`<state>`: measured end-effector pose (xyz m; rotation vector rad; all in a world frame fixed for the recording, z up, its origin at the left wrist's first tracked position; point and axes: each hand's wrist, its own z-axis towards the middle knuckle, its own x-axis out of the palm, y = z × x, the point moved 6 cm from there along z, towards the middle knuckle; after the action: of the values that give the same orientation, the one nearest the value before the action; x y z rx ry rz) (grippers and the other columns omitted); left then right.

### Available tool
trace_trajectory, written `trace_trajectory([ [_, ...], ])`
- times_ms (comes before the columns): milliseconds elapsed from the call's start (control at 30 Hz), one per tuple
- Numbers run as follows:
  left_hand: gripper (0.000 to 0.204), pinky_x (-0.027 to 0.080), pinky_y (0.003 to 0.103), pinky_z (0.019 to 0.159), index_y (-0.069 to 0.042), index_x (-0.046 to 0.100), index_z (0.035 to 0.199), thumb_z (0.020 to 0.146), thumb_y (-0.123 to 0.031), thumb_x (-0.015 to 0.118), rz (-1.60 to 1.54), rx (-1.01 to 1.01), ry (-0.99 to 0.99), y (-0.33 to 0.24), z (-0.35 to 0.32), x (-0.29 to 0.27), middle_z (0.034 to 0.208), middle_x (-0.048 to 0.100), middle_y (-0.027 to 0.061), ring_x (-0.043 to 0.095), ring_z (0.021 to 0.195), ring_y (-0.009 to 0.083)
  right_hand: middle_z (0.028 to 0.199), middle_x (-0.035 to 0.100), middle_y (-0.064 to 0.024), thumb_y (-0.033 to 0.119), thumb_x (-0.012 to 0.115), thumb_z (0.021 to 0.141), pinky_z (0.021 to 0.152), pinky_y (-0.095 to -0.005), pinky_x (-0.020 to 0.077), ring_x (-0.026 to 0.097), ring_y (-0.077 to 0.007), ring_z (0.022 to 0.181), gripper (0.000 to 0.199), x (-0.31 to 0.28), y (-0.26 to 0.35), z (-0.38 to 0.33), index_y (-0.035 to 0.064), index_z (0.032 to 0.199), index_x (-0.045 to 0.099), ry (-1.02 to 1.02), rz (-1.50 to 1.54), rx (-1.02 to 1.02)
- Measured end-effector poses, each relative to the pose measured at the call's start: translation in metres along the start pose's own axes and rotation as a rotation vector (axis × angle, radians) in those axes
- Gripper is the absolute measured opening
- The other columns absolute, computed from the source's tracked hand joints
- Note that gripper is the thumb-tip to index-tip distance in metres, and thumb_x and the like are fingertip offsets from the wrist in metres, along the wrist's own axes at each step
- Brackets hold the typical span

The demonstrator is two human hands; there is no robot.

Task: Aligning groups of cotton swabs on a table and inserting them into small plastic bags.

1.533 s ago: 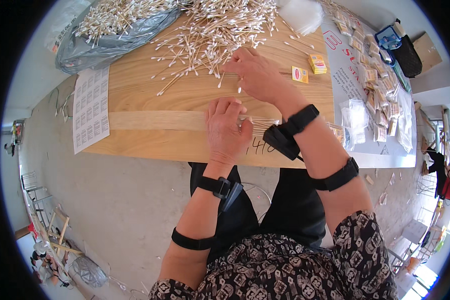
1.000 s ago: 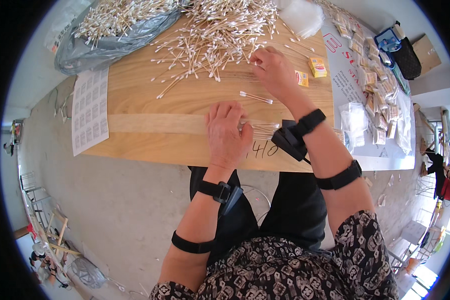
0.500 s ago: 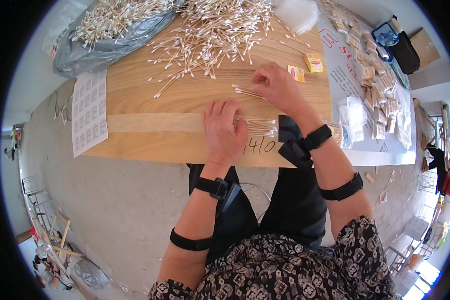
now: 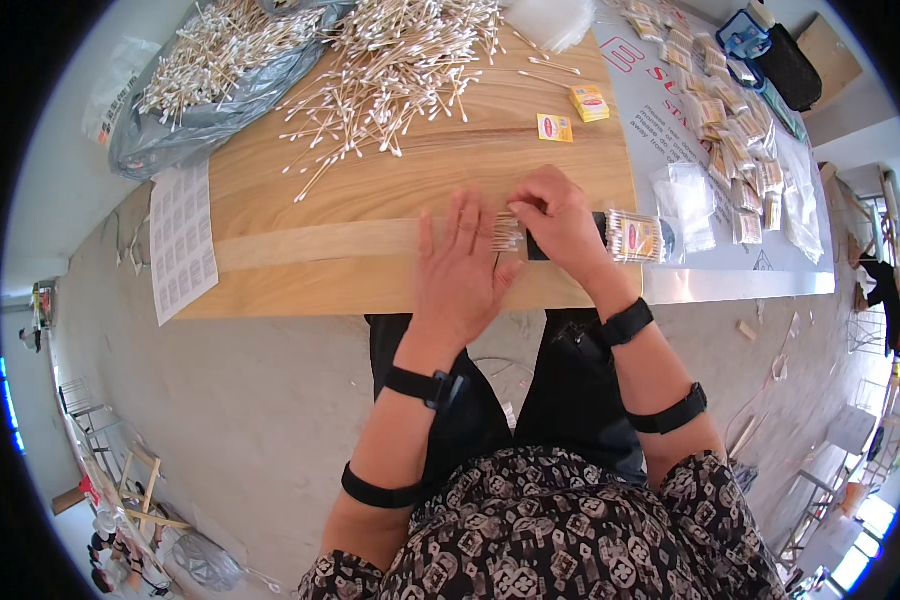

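Note:
My left hand [image 4: 460, 265] lies flat, fingers spread, on the near edge of the wooden board [image 4: 390, 190], pressing on a small row of cotton swabs [image 4: 507, 233]. My right hand [image 4: 560, 220] is right beside it, fingers pinched on the ends of those swabs. A filled clear packet of swabs [image 4: 635, 236] lies just right of my right hand. A big loose heap of cotton swabs [image 4: 400, 55] covers the far part of the board.
A grey plastic bag [image 4: 205, 85] holding more swabs sits at the far left. Two small yellow boxes [image 4: 573, 112] lie on the board. Several filled packets [image 4: 730, 130] and empty clear bags [image 4: 690, 195] cover the white table to the right. A sticker sheet [image 4: 182, 240] hangs at the left edge.
My right hand reached to the far heap, then came back toward me with swabs and now meets my left hand at the near edge. The left hand stayed in place.

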<state>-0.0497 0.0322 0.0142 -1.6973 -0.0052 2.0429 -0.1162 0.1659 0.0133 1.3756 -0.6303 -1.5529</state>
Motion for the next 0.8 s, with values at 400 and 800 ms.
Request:
trace_trajectory([
  [400, 0.087, 0.008, 0.057, 0.117, 0.005, 0.033, 0.145, 0.087, -0.053, 0.060, 0.125, -0.056, 0.146, -0.014, 0.023, 0.003, 0.156, 0.025, 0.0227, 0.015, 0.149, 0.0324, 0.091, 0.058, -0.0036, 0.002, 0.064, 0.088, 0.069, -0.0246, 0.0452, 0.051, -0.0095, 0.073, 0.007, -0.010, -0.005, -0.050, -0.0025, 0.094, 0.063, -0.422, 0.472, 0.283],
  [800, 0.070, 0.014, 0.053, 0.117, 0.001, 0.033, 0.146, 0.095, -0.041, 0.054, -0.002, -0.008, 0.121, -0.002, 0.011, 0.003, 0.154, 0.032, 0.0206, 0.026, 0.145, 0.0355, 0.119, 0.059, -0.0102, 0.012, 0.054, 0.099, 0.097, -0.0269, 0.0408, 0.052, -0.0144, 0.110, 0.023, 0.000, -0.008, -0.051, -0.0050, 0.113, 0.059, -0.521, 0.650, 0.252],
])
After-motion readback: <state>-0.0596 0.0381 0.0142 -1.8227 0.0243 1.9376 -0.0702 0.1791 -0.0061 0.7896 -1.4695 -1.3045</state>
